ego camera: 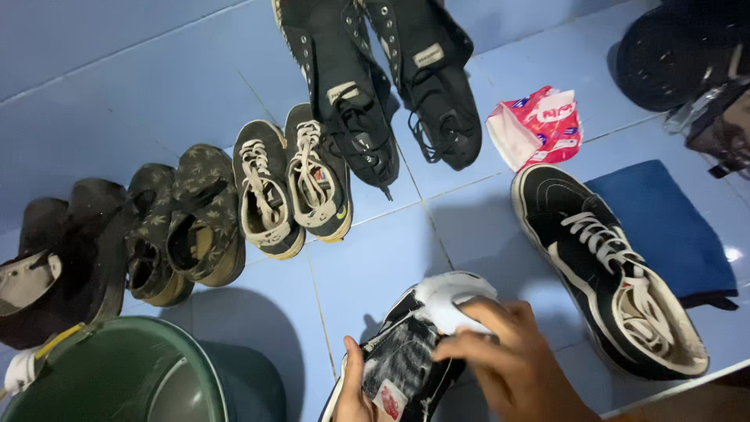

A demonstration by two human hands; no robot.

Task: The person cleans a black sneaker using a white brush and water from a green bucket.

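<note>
Floor (156, 70): pale blue tiles, smooth, faint sheen, thin grout lines.
High-top sneaker (605, 270) at 3 o'clock: black matt suede-like upper, cream rubber sole edge, off-white woven laces.
White cloth (449, 301) at 6 o'clock: soft, matt, pressed by right hand (512, 363) fingers (484, 312) onto held sneaker (402, 363), black canvas, dusty; left hand (353, 387) beneath.
Blue cloth (664, 227): matt fabric.
Bucket (133, 375) at 8 o'clock: green plastic, glossy.
Packet (539, 125) at 1 o'clock: crinkled shiny plastic.
Tall boots (383, 86) at 12 o'clock: black canvas, metal eyelets.
</note>
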